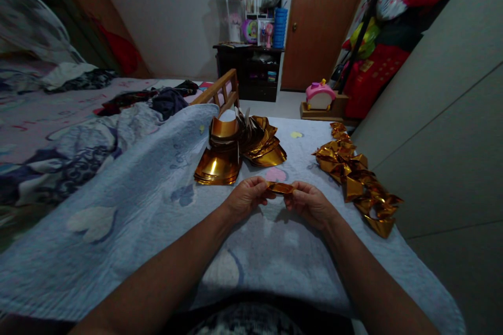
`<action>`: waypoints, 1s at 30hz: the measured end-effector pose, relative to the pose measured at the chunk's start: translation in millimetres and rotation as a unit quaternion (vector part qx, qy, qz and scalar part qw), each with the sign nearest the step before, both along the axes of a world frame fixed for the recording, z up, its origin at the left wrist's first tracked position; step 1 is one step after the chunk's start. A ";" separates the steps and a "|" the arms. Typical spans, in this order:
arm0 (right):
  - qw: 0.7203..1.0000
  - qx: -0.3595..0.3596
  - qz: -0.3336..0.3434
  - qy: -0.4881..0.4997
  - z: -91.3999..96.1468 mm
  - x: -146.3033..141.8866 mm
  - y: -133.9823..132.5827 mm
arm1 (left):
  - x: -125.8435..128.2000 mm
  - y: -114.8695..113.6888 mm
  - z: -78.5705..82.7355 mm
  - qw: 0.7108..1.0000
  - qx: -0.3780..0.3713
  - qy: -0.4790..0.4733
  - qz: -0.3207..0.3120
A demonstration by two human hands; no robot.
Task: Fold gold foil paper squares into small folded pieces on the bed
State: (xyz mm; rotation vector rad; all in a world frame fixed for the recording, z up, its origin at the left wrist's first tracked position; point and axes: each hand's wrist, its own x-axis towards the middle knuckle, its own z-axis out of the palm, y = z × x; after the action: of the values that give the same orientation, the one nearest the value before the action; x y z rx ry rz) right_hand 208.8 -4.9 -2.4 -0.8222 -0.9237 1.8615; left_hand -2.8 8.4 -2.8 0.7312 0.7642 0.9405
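Between my two hands is a small folded piece of gold foil paper (280,188), held just above the blanket. My left hand (248,196) pinches its left end between thumb and fingers. At the other end, the fingers of my right hand (310,203) are closed on it too. Beyond my hands lie fanned stacks of gold foil sheets (218,166), shiny side up in places, some curled to show a pale back. To the right, a long heap of folded gold foil pieces (353,172) stretches along the bed's edge.
A pale blue blanket (271,251) with heart patterns covers the surface under my hands. At left lie rumpled clothes (129,115) and a wooden bed rail (220,89). A grey cabinet (444,131) stands close at right. A dark shelf (247,73) and a pink toy (320,95) are farther back.
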 end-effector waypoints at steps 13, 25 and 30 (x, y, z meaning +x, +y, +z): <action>1.000 -0.014 0.016 0.014 2.7 -1.4 -0.9 | 0.9 -0.9 1.7 1.000 0.004 -0.023 0.001; 1.000 -0.008 0.020 0.012 -2.8 -0.2 1.5 | -2.8 0.8 -2.8 0.999 0.013 -0.025 -0.021; 1.000 -0.002 0.026 0.011 -4.6 0.0 1.1 | -3.7 2.5 -7.1 0.999 0.031 -0.018 -0.027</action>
State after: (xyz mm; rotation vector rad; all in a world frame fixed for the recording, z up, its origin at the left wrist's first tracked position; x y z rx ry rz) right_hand 208.9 -3.8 -7.0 -0.7857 -0.9357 1.9131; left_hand -6.5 10.8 -9.9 0.7833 0.6837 0.9293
